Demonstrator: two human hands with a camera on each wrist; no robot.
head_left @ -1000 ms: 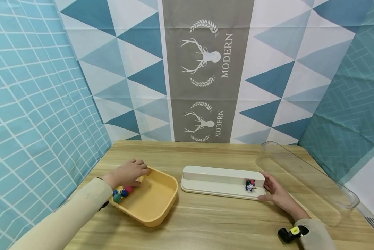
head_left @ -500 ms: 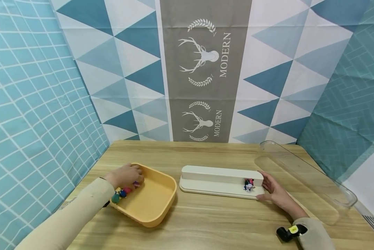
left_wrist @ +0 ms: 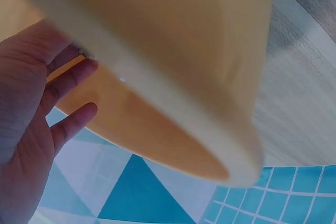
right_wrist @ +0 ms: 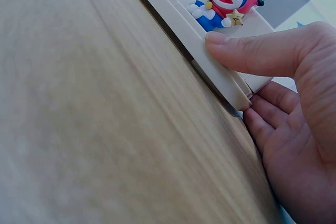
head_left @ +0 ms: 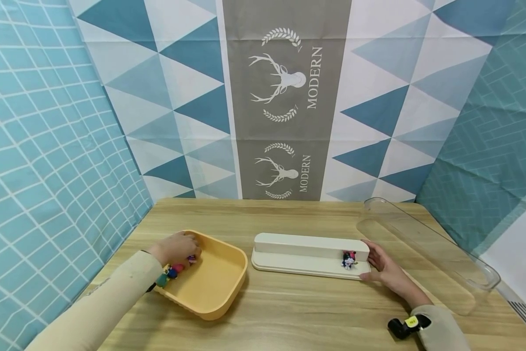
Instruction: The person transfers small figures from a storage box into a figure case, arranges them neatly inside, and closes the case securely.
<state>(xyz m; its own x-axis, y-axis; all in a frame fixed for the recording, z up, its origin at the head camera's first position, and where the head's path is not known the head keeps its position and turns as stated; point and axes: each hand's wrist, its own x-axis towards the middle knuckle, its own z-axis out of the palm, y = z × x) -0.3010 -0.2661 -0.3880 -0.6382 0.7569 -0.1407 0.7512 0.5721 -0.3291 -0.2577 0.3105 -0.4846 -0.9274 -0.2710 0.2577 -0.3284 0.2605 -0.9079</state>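
My left hand (head_left: 178, 247) reaches into a yellow plastic basin (head_left: 221, 273). Its fingertips are at a small purple figurine (head_left: 192, 260) and seem to pinch it; the basin wall (left_wrist: 157, 30) hides thumb and index finger in the left wrist view. Beside that hand lie more small colourful figurines (head_left: 171, 271). My right hand (head_left: 390, 274) grips the right end of a cream stepped display base (head_left: 289, 263), thumb on the front edge and fingers round the end. On the base's lower step, near the thumb, stands a Doraemon figurine (right_wrist: 226, 1) in a red hood.
A long clear plastic cover (head_left: 430, 253) lies at the right side of the wood-grain table (head_left: 285, 312). Patterned cloth (head_left: 192, 97) hangs behind the table and along its sides. A black wrist camera (head_left: 405, 326) sits on the right sleeve.
My left hand has moved slightly left and lower into the basin, its fingers drawing in at the purple figurine. The right hand keeps its hold on the display base.
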